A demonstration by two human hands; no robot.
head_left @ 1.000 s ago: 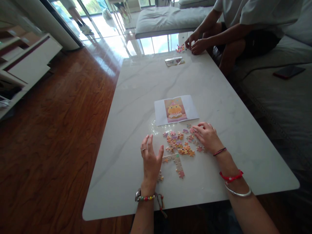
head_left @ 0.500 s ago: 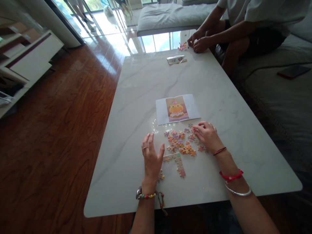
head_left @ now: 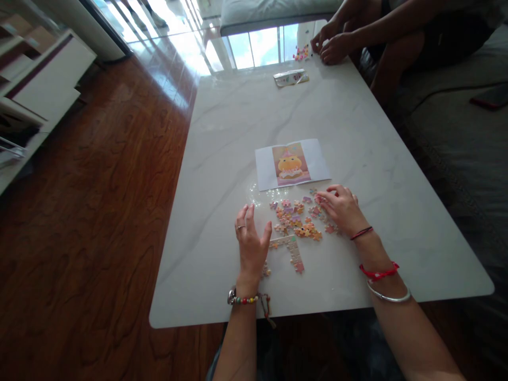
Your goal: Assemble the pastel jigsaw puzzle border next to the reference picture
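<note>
Loose pastel puzzle pieces (head_left: 296, 219) lie scattered on the white marble table (head_left: 222, 159) in front of me. A joined strip of pieces (head_left: 292, 251) forms a corner just below them. My left hand (head_left: 252, 241) hovers left of the pile, fingers spread and empty. My right hand (head_left: 342, 209) rests on the pile's right side, fingers curled with the tips touching pieces. A reference picture (head_left: 292, 164) of an orange figure lies just beyond the pile.
Another person's hands (head_left: 329, 45) work on a second small pile of pieces (head_left: 302, 53) at the table's far end, beside a plastic packet (head_left: 291, 78). A grey sofa (head_left: 456, 132) runs along the right. Wooden floor lies left.
The view has tilted down, so everything sits higher in the picture. Both my hands stay by the pile, almost unmoved.
</note>
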